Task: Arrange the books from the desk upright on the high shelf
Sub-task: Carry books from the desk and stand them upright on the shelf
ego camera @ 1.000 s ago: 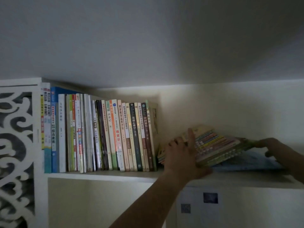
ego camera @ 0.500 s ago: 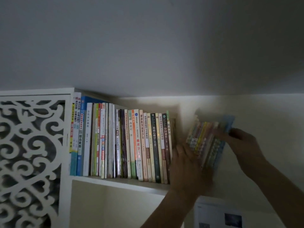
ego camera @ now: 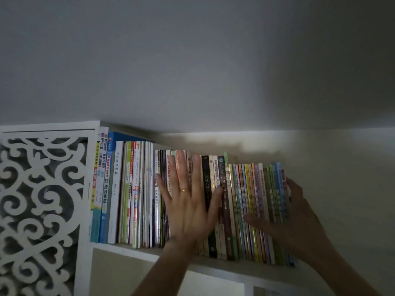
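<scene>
A long row of books (ego camera: 128,189) stands upright on the high white shelf (ego camera: 128,249), spines outward. At its right end stands a batch of thin colourful books (ego camera: 256,189), upright against the row. My left hand (ego camera: 188,201) lies flat with spread, straight fingers on the spines near the middle of the row. My right hand (ego camera: 292,216) holds the right end of the thin batch, thumb across the spines low down and fingers against the outer side of the last book.
A white carved fretwork panel (ego camera: 38,206) closes the shelf on the left. The ceiling (ego camera: 192,60) hangs close above the book tops. Shelf space lies to the right of the last book, against the pale back wall (ego camera: 342,178). The scene is dim.
The thin batch went from lying tilted on the shelf to standing upright against the row. My left hand left the batch and now presses flat on the row's spines.
</scene>
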A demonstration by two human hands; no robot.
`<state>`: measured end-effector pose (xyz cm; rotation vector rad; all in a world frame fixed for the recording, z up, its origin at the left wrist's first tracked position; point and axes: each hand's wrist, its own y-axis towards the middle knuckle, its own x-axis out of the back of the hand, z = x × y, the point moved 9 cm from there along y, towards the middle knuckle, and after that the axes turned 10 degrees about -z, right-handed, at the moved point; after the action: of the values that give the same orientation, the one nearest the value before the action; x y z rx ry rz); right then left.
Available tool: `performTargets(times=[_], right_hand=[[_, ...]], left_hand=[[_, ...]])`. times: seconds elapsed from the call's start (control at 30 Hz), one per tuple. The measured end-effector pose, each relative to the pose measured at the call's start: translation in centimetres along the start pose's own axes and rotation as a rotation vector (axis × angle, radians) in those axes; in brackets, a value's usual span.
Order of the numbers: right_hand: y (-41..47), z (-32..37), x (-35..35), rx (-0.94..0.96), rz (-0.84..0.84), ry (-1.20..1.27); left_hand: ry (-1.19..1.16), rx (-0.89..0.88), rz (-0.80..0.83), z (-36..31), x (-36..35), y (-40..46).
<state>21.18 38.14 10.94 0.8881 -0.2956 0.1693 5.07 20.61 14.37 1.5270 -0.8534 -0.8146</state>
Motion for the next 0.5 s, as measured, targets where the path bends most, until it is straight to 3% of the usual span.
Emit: performTargets(times=[0.17, 0.37, 0.5], right_hand=[[0.8, -1.1, -1.8, -0.086, -0.059, 0.07], [0.4, -1.1, -1.8, -0.081, -0.104, 0.027], [-0.1, -0.9, -1.5, -0.056, -0.151, 0.024]], left_hand=[[-0.177, 0.024, -0.045, 3.5, -2.1, 2.9], [-0.027, -0.036, -0.01, 2.0, -1.2, 4.2], [-0.362, -0.16, 0.019, -3.1, -1.0, 5.1]])
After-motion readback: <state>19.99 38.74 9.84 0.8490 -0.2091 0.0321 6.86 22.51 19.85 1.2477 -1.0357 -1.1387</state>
